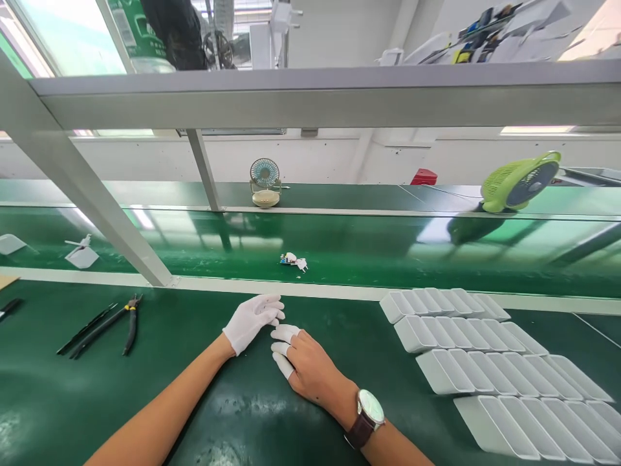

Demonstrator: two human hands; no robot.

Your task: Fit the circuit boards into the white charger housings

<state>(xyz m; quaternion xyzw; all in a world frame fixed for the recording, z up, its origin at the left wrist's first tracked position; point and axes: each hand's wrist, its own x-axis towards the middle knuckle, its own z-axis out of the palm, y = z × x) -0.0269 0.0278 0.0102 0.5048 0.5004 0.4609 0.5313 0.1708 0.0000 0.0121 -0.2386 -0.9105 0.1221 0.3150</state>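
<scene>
My left hand (253,321) wears a white glove and rests over the dark green bench mat, palm partly turned inward, fingers stretched out with nothing visible in them. Close beside it is my right hand (306,362), bare except for white finger cots, its fingers extended and apart, holding nothing that I can see. The fingertips of the two hands nearly meet. Beyond them, on the shiny green belt, lies a small circuit board (290,259) with a white plug piece (301,264) at its right end.
White plastic cases (460,334) stand in several rows at right. Diagonal cutters (130,317) and black tweezers (90,327) lie at left. Farther left, a white part (82,254) sits on the belt. A grey crossbar (310,103) spans overhead; a small fan (264,181) and a green fan (519,181) stand behind.
</scene>
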